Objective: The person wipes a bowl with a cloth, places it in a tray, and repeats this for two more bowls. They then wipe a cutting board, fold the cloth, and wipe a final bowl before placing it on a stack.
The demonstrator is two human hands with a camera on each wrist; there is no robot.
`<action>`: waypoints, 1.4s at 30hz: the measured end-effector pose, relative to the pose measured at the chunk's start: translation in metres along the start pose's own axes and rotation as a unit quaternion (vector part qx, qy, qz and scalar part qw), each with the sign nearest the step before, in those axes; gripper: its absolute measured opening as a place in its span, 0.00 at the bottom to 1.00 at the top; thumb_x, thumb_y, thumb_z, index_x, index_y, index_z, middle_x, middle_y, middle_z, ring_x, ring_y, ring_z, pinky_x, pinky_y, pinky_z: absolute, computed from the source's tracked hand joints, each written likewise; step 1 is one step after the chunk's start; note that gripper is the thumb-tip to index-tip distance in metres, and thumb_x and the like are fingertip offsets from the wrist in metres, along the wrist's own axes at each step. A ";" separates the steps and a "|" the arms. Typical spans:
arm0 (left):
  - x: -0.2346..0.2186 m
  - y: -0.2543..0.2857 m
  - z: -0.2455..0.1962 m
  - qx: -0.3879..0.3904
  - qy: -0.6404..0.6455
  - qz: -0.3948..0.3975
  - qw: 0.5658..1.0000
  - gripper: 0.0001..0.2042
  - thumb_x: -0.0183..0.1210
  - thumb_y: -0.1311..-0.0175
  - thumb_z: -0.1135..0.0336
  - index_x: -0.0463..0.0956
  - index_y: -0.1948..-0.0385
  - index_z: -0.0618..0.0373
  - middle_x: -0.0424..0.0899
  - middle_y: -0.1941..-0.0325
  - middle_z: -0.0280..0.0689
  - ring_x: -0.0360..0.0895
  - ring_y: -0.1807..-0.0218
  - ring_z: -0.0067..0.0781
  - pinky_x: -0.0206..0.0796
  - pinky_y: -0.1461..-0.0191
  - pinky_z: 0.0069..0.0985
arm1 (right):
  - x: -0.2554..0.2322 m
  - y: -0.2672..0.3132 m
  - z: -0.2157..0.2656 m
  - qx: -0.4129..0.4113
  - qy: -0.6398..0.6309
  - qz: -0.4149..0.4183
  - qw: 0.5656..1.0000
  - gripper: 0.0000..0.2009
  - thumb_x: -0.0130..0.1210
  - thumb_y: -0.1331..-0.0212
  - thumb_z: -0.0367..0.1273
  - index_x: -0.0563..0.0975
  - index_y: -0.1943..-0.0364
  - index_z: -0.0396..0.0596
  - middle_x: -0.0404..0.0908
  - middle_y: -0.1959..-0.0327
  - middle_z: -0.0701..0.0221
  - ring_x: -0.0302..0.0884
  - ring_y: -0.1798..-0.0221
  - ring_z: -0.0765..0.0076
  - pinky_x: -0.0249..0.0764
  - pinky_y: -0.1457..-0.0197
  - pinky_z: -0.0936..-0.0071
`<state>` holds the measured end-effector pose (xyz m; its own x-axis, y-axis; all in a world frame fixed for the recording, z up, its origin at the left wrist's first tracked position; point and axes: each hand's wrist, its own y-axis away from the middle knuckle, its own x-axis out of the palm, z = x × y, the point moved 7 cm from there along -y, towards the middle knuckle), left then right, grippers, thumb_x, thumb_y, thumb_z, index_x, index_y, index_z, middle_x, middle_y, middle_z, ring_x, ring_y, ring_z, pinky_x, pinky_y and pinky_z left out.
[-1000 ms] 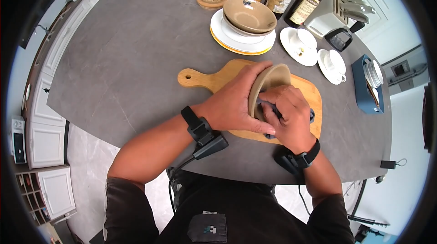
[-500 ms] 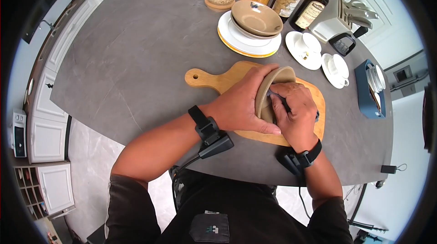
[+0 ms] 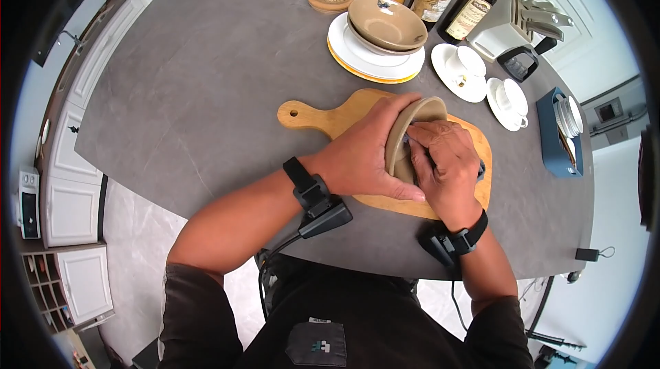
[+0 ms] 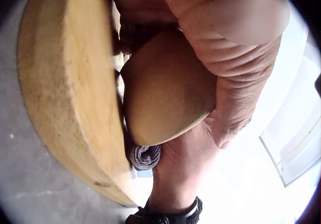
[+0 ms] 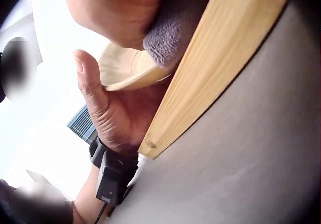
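My left hand [image 3: 361, 152] grips a beige bowl [image 3: 430, 109] by its side, thumb along the near rim, fingers behind it. Tilted on edge over the wooden cutting board [image 3: 323, 121], the bowl has its hollow turned toward my right hand [image 3: 448, 169]. That hand has its curled fingers inside the bowl and pinches a grey-purple cloth [image 5: 165, 40] against the inner wall. A rolled end of the cloth hangs out below the right hand in the left wrist view. The bowl's rounded outside faces the left wrist camera, close over the board.
Behind the board stand stacked plates [image 3: 337, 46] topped with beige bowls [image 3: 388, 22]. To the right are two white cups on saucers [image 3: 454, 87], a knife block [image 3: 498, 32] and a blue bin [image 3: 550, 135] holding dishes. Bottles [image 3: 474, 11] and jars line the back.
The head view has shifted slightly. My right hand has moved a little within the bowl, and the cloth that showed below its fingers is now mostly covered. The left hand keeps its grip.
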<state>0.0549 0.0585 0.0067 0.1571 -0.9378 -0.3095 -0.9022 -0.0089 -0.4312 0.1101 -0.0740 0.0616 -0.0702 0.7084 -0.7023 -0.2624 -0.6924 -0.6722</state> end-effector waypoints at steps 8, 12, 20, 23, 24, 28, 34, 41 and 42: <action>-0.001 0.000 0.000 -0.010 0.005 0.003 1.000 0.67 0.89 0.58 0.47 0.50 0.17 0.60 0.66 0.21 0.51 0.67 0.20 0.50 0.63 0.18 0.43 | -0.003 0.005 0.007 -0.048 -0.115 0.073 0.989 0.13 0.72 0.48 0.21 0.89 0.57 0.44 0.91 0.57 0.67 0.88 0.52 0.56 0.81 0.46 0.60; 0.000 0.001 0.002 -0.035 0.020 0.008 0.999 0.68 0.90 0.57 0.51 0.49 0.16 0.59 0.67 0.20 0.47 0.68 0.20 0.42 0.63 0.17 0.40 | -0.004 0.008 0.004 -0.035 -0.056 0.079 0.995 0.13 0.71 0.49 0.20 0.89 0.58 0.46 0.91 0.57 0.69 0.88 0.53 0.57 0.80 0.49 0.61; 0.000 -0.001 0.002 -0.040 0.037 0.012 0.998 0.68 0.90 0.57 0.53 0.49 0.16 0.59 0.67 0.19 0.46 0.67 0.19 0.40 0.62 0.16 0.39 | 0.000 0.008 0.004 -0.045 -0.137 0.085 0.986 0.15 0.70 0.52 0.20 0.87 0.58 0.46 0.89 0.58 0.70 0.86 0.53 0.57 0.79 0.51 0.60; 0.001 -0.002 0.000 -0.046 0.044 0.018 0.998 0.68 0.91 0.58 0.53 0.49 0.16 0.59 0.66 0.19 0.45 0.66 0.18 0.40 0.61 0.16 0.40 | -0.005 0.011 0.007 -0.055 -0.128 0.115 0.984 0.15 0.70 0.53 0.21 0.87 0.58 0.47 0.89 0.58 0.70 0.85 0.53 0.58 0.78 0.51 0.61; 0.001 -0.002 0.000 -0.051 0.052 0.018 0.997 0.68 0.91 0.58 0.53 0.49 0.16 0.59 0.66 0.19 0.45 0.65 0.18 0.40 0.60 0.15 0.40 | -0.009 0.011 0.007 -0.052 -0.126 0.111 0.984 0.15 0.70 0.53 0.21 0.87 0.58 0.47 0.89 0.58 0.70 0.85 0.53 0.58 0.78 0.51 0.61; 0.003 -0.002 -0.001 -0.055 0.077 0.018 0.995 0.67 0.90 0.58 0.48 0.51 0.17 0.60 0.66 0.20 0.49 0.66 0.19 0.46 0.62 0.17 0.41 | -0.011 0.016 -0.002 -0.046 -0.010 0.129 0.991 0.13 0.67 0.51 0.24 0.87 0.57 0.46 0.90 0.57 0.70 0.84 0.52 0.60 0.78 0.50 0.62; 0.002 -0.002 0.001 -0.076 0.066 0.022 0.995 0.69 0.91 0.60 0.52 0.50 0.15 0.57 0.63 0.16 0.43 0.62 0.16 0.39 0.56 0.13 0.40 | -0.031 0.017 -0.017 -0.061 0.109 0.038 0.991 0.13 0.65 0.51 0.28 0.87 0.58 0.44 0.89 0.56 0.71 0.83 0.50 0.61 0.78 0.50 0.63; 0.000 -0.002 -0.001 -0.050 0.022 0.015 0.998 0.69 0.91 0.59 0.48 0.49 0.16 0.61 0.66 0.20 0.49 0.66 0.18 0.46 0.61 0.16 0.41 | -0.015 0.026 -0.002 0.011 -0.145 0.167 0.975 0.12 0.69 0.52 0.24 0.87 0.61 0.46 0.86 0.63 0.67 0.82 0.54 0.55 0.79 0.52 0.60; 0.000 -0.002 -0.002 -0.037 0.001 0.017 0.999 0.70 0.91 0.60 0.48 0.49 0.16 0.61 0.67 0.20 0.49 0.66 0.19 0.46 0.61 0.16 0.41 | -0.013 0.027 -0.005 0.041 -0.224 0.159 0.961 0.12 0.70 0.52 0.22 0.86 0.62 0.46 0.84 0.66 0.66 0.81 0.56 0.53 0.80 0.52 0.59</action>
<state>0.0561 0.0577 0.0095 0.1255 -0.9386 -0.3213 -0.9345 -0.0032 -0.3558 0.1087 -0.1032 0.0515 -0.5618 0.4642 -0.6847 -0.2335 -0.8830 -0.4071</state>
